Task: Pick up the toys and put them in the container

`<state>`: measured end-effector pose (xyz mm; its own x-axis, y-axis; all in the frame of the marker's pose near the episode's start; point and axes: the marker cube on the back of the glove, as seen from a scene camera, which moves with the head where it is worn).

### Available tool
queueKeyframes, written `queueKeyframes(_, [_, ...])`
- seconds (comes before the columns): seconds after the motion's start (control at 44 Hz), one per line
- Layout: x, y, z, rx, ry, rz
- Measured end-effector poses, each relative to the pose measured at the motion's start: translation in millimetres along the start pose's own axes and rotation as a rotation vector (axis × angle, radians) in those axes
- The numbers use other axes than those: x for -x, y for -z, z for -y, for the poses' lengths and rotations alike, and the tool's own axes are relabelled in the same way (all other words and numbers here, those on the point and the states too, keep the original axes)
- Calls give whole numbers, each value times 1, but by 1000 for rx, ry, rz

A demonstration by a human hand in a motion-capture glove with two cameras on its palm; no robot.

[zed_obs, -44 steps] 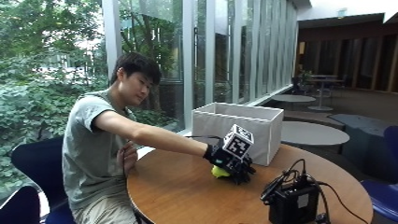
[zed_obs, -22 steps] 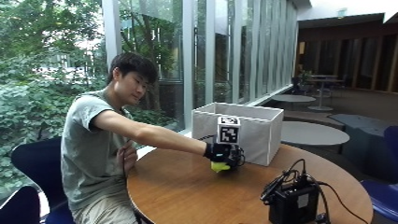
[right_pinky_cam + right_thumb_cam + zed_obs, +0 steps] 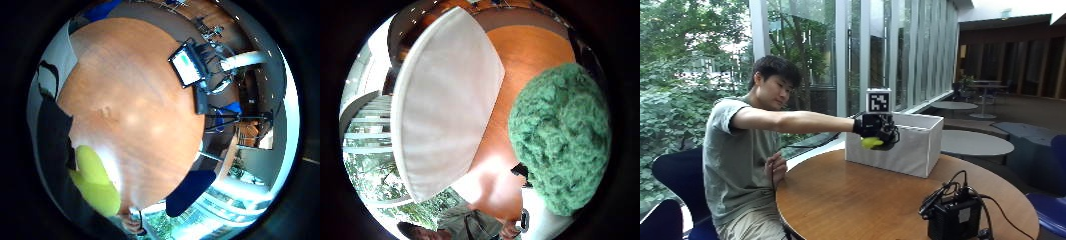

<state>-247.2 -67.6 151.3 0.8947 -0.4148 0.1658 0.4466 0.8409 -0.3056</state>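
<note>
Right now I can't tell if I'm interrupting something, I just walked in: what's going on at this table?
A person seated at a round wooden table is tidying toys into a white fabric container. Their gloved right hand is raised off the table in front of the container, about level with its rim, gripping a yellow-green toy; the thumb-side palm view shows it as a fuzzy green ball. It is not in the container yet. A black device with cables sits on the table's near side.
</note>
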Motion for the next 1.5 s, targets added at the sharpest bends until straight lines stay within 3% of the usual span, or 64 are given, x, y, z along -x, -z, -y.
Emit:
queueKeyframes(0.068, [-8, 26, -2, -21, 7, -66])
queueKeyframes(0.137, [-3, 56, 2, -59, -95, -44])
queueKeyframes(0.364, [30, 154, -3, -156, 28, 82])
queueKeyframes(0.455, [48, 185, 3, -188, -61, 100])
queueKeyframes(0.546, [71, 210, 2, -221, 55, 118])
queueKeyframes(0.66, [109, 236, 12, -231, -21, 176])
queueKeyframes(0.819, [147, 243, 21, -257, 145, -8])
queueKeyframes(0.978, [194, 250, 32, -255, 179, -23])
queueKeyframes(1.115, [237, 253, 50, -249, 18, 79])
queueKeyframes(1.206, [244, 240, 50, -249, 224, 3])
queueKeyframes(1.297, [257, 229, 54, -229, 283, 45])
queueKeyframes(1.411, [258, 214, 55, -133, 293, 63])
queueKeyframes(1.502, [253, 195, 49, 126, 288, -16])
